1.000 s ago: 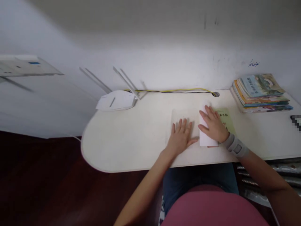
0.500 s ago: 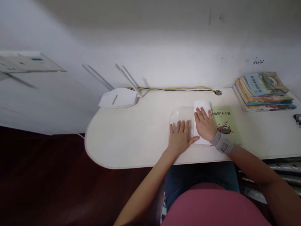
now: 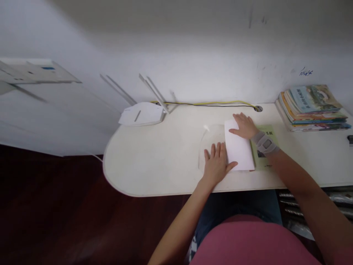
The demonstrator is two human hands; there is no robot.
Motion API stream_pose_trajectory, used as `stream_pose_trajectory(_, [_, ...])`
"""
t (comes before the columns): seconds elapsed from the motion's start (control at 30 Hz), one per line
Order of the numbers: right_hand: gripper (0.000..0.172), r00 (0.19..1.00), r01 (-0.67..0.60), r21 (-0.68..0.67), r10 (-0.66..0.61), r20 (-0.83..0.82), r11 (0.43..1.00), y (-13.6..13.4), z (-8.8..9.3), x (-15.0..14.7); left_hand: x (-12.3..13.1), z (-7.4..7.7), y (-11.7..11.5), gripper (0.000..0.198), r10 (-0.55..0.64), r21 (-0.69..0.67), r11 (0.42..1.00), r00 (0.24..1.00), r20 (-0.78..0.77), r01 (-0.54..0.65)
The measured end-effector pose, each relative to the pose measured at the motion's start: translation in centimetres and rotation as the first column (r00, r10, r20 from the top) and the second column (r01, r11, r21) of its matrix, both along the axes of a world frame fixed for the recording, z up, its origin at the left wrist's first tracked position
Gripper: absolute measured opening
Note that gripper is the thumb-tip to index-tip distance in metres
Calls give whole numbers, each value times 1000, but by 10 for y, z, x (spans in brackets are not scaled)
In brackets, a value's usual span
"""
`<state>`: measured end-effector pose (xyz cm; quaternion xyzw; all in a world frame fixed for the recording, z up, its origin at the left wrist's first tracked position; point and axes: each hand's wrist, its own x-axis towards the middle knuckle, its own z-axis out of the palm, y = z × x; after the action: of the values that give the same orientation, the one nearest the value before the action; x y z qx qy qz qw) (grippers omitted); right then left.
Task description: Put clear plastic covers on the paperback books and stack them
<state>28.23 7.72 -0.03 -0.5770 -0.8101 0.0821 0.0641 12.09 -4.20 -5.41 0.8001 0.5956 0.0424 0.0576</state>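
In the head view a white sheet of paper or blank cover flap (image 3: 238, 151) lies partly over a green book (image 3: 268, 163) with a printed picture and title. From under its left side spreads a clear plastic sheet (image 3: 206, 138), flat on the table. My left hand (image 3: 216, 164) is open, fingers spread on the plastic, its thumb resting on the white sheet's lower part. My right hand (image 3: 244, 126) lies open across the sheet's top right corner, fingers pointing up and left, thumb apart. A grey band circles my right wrist and hides part of the book.
The white table (image 3: 154, 162) has a rounded left end. A white router (image 3: 142, 114) with antennas stands at the back left. Yellow and black cables (image 3: 209, 104) run along the wall to a round hole. A stack of books (image 3: 314, 108) sits at the back right.
My right hand has moved up, from the middle of the white sheet to its top right corner, uncovering more of the sheet. My left hand stays flat nearby. The view has shifted slightly.
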Motion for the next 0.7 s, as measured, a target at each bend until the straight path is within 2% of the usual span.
stream_pose_trajectory(0.1, [64,999,5,7,-5,47,1000,12,-8,8,0,-1,0,93,15,-5,1000,999,47,-15])
stream_pose_trajectory(0.23, [51,992,76,78,-84,99,994,6,-14,12,0,-3,0,92,26,6,1000,995,95,-26])
stream_pose_trajectory(0.37, [41,983,41,95,-57,173,995,0,-13,8,1,-3,1,92,41,-33,999,995,91,-38])
stream_pose_trajectory(0.7, [42,982,22,102,-41,185,994,-2,-16,0,4,1,2,94,69,-77,995,996,65,-64])
